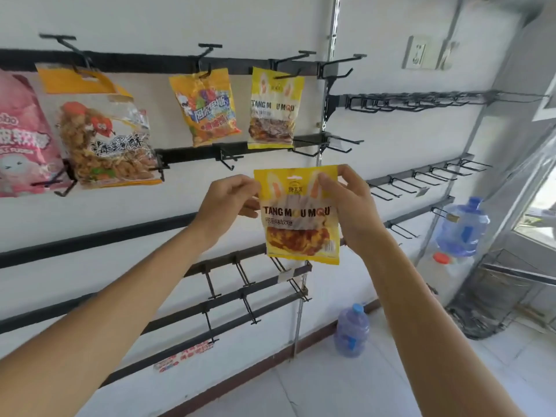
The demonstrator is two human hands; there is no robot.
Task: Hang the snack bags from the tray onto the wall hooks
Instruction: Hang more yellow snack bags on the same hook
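The left hand (231,203) and right hand (346,206) each pinch a top corner of the yellow snack bag (301,224), below its hung twin (275,109) (same print); I'd keep the top taut and meet a free hook (227,159) squarely.

Bright, even daylight. I see it coming in from the glass door (538,212) at right, which blows out white. Wall (150,19) looks washed pale, with only faint soft shadows under the hooks (227,158). Slight glare on the clear bag (132,115). Wide-angle bend curves the rails (90,237) near the edges. Overall soft, compression smear, bottom corners blurry.
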